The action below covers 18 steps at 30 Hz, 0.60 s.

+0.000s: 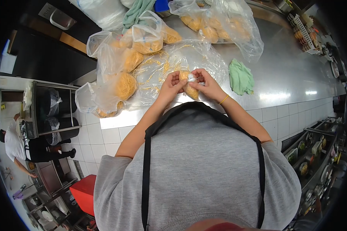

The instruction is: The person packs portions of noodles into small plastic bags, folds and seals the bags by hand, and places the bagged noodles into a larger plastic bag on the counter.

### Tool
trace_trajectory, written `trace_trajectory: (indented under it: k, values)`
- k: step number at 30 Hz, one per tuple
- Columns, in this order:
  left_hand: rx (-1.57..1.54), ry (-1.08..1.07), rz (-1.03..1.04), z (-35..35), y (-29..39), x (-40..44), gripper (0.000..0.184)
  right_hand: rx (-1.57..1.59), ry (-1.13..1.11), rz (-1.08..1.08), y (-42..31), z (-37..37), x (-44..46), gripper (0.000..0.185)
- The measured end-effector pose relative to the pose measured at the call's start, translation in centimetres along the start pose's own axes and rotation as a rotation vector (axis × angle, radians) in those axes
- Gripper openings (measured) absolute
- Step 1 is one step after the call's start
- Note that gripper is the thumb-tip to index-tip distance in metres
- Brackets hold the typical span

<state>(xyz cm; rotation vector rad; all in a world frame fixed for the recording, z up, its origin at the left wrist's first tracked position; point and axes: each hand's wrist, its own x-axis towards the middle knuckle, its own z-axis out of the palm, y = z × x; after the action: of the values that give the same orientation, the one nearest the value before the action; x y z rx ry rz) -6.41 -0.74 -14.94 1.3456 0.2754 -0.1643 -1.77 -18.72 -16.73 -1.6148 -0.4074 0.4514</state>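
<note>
Between my two hands, close to the counter's front edge, is a small clear plastic bag of yellow noodles (191, 91). My left hand (172, 85) has its fingers curled on the left side of the bag's gathered top. On the other side, my right hand (207, 85) pinches the whitish twisted plastic of the same bag. Under and beyond both hands lies a clear plastic sheet (204, 54) with loose noodle strands (166, 66) scattered over it. Several filled noodle bags (126, 85) stand along the left of the sheet, their tops loose.
A green cloth (241, 77) lies right of the sheet on the steel counter (281, 82). More noodle bags (210, 34) sit at the back under clear plastic. A white basket (304, 34) stands far right. At the left, a person (17, 140) stands by kitchen equipment; a red box (84, 194) is nearer.
</note>
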Motion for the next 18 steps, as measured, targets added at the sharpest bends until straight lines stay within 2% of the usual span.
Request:
trace_trajectory:
  k: [2, 4, 6, 7, 8, 10, 12, 14, 16, 18]
  values:
    - [0.115, -0.098, 0.083, -0.2, 0.4, 0.3, 0.053, 0.016, -0.021, -0.03, -1.9, 0.1, -0.5, 0.049]
    - [0.076, -0.081, 0.124, 0.5, 1.0, -0.3, 0.054, 0.103, -0.06, 0.003, -4.1, 0.1, -1.3, 0.051]
    - [-0.177, -0.055, 0.047, 1.6, 1.7, -1.1, 0.053, -0.166, -0.055, -0.17, -4.7, -0.2, -1.3, 0.058]
    - [-0.276, -0.086, -0.039, 1.8, 1.8, -1.1, 0.053, -0.173, -0.073, -0.167, -5.1, -0.2, -1.2, 0.058]
    - [-0.272, -0.096, -0.033, 1.7, 1.9, -0.8, 0.053, -0.179, -0.092, -0.164, -5.6, -0.2, -1.2, 0.058]
    - [-0.347, -0.283, -0.238, 1.1, 2.4, -0.1, 0.056, -0.063, -0.135, -0.094, -6.8, -0.5, -1.6, 0.058]
    - [-0.331, -0.295, -0.181, 0.9, 3.1, 0.1, 0.058, -0.104, -0.177, -0.213, -7.7, -0.9, -1.7, 0.056]
    - [-0.137, -0.396, -0.002, 1.4, 5.4, -0.2, 0.061, -0.031, -0.2, -0.235, -7.7, -2.3, -1.4, 0.056]
    - [-0.117, -0.438, 0.032, 2.5, 7.5, 0.1, 0.065, 0.527, -0.155, 0.083, -9.1, -3.4, -1.8, 0.053]
    - [0.199, -0.471, 0.243, 4.6, 10.2, 0.4, 0.068, 0.536, -0.233, 0.04, -8.7, -4.5, -1.8, 0.053]
